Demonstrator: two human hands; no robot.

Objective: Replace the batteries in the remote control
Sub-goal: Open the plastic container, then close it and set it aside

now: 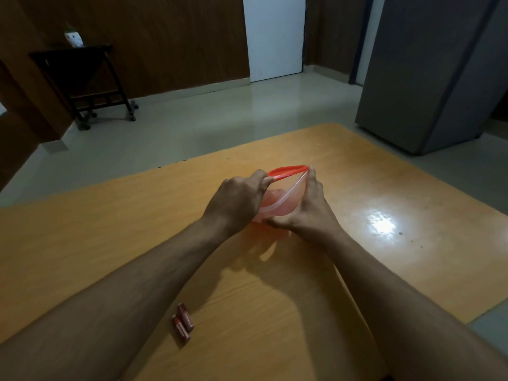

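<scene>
A clear plastic container [286,203] with an orange lid [287,171] is tilted on the wooden table [357,166]. My left hand [236,200] grips the lid's near edge, which stands lifted off the rim. My right hand [309,213] holds the container from the right, fingertips at the lid's far end. Two red batteries [182,324] lie side by side on the table near my left forearm. No remote control is visible.
A bright light reflection [380,222] shines on the table to the right of my hands. Beyond the table are a grey cabinet [428,72], a white door [275,37] and a dark trolley [82,78] on the floor.
</scene>
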